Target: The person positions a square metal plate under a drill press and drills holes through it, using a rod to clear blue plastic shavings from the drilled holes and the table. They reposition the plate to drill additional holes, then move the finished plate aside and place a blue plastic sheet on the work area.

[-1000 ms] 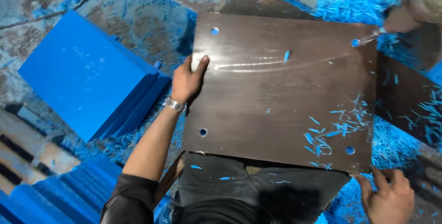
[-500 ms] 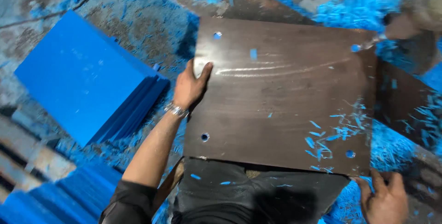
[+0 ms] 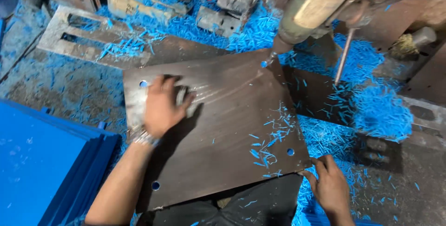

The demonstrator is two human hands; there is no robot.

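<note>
Here, left hand (image 3: 161, 106) flat on dark plate (image 3: 223, 128); blue shavings (image 3: 371, 110) around; drill (image 3: 316, 10) above corner.

One head-worn camera is looking steeply down, close over the dark metal plate (image 3: 218, 128), which is filling the middle of the picture. It is facing away from the person's body toward the drill press (image 3: 316, 12) at the plate's far right corner. The left hand (image 3: 162, 107) and right hand (image 3: 331, 186) are framing the plate's near side.
</note>
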